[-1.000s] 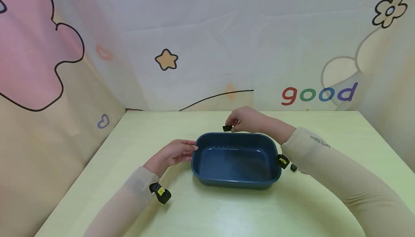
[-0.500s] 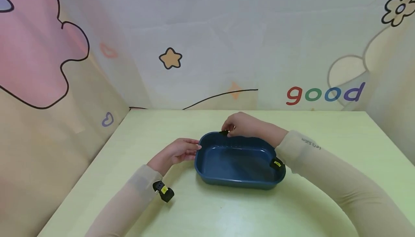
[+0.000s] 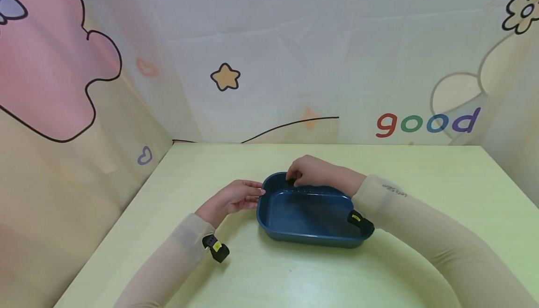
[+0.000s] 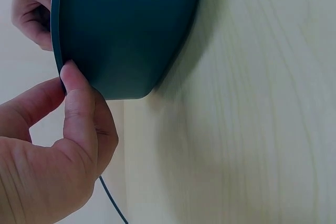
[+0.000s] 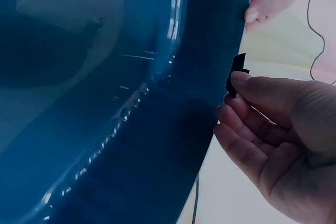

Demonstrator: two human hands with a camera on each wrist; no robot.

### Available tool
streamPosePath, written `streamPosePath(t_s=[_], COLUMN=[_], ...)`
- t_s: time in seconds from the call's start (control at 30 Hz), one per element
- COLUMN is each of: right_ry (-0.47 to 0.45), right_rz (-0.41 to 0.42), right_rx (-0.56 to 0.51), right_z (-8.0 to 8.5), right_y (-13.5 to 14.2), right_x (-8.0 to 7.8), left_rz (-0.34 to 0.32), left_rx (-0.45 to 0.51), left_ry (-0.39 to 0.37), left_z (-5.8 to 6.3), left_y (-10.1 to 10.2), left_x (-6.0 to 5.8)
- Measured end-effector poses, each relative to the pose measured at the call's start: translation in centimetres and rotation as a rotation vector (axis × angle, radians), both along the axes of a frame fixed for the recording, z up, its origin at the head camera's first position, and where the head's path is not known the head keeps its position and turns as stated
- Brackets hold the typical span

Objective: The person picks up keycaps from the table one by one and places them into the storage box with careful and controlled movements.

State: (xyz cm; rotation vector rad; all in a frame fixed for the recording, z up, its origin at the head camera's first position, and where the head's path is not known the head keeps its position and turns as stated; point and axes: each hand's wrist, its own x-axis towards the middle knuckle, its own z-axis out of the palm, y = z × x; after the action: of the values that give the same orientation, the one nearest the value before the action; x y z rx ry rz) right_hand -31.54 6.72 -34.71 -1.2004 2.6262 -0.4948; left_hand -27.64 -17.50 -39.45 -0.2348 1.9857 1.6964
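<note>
A deep blue rectangular dish with rounded corners (image 3: 311,240) sits on the table. At its left end my left hand (image 3: 236,198) pinches the rim, thumb (image 4: 77,90) on the outer wall and a finger from the other side. My right hand (image 3: 311,171) reaches across the dish to its far left part. Between its thumb and fingertips it pinches a small flat black piece (image 5: 238,73) with a notched edge. In the right wrist view, this piece overlaps the dish's rim. My right forearm covers the dish's far right corner in the head view.
Black wrist cameras are strapped to the left sleeve (image 3: 216,248) and right sleeve (image 3: 360,222); the right one overlaps the dish's right end. The pale table (image 3: 290,280) meets a printed cloth backdrop (image 3: 273,78) at the back and sides.
My right hand, with the black piece, has come from beyond the far rim toward me and down over the dish's inner side. My left hand keeps its hold. The head view has shifted slightly.
</note>
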Motion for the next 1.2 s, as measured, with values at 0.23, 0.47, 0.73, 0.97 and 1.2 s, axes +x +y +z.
streamPosePath(t_s=[0.23, 0.47, 0.73, 0.97, 1.2], right_ry=[-0.015, -0.040, -0.040, -0.049, -0.074], right_rz=[0.008, 0.009, 0.031, 0.025, 0.038], right_rx=[0.031, 0.049, 0.052, 0.056, 0.064], right_z=[-0.9, -1.1, -1.4, -2.0, -2.6], right_y=[-0.8, -1.4, -1.9, -2.2, -2.7], right_x=[0.0, 0.0, -0.3, -0.3, -0.2], left_rz=[-0.001, -0.003, -0.007, -0.015, 0.000], left_rx=[-0.011, -0.021, -0.015, -0.016, -0.019], left_ry=[-0.010, -0.022, -0.010, -0.002, -0.008], left_z=[0.0, 0.0, 0.2, 0.3, 0.5], left_y=[-0.1, -0.1, 0.0, 0.0, 0.1], left_x=[0.1, 0.0, 0.0, 0.1, 0.1])
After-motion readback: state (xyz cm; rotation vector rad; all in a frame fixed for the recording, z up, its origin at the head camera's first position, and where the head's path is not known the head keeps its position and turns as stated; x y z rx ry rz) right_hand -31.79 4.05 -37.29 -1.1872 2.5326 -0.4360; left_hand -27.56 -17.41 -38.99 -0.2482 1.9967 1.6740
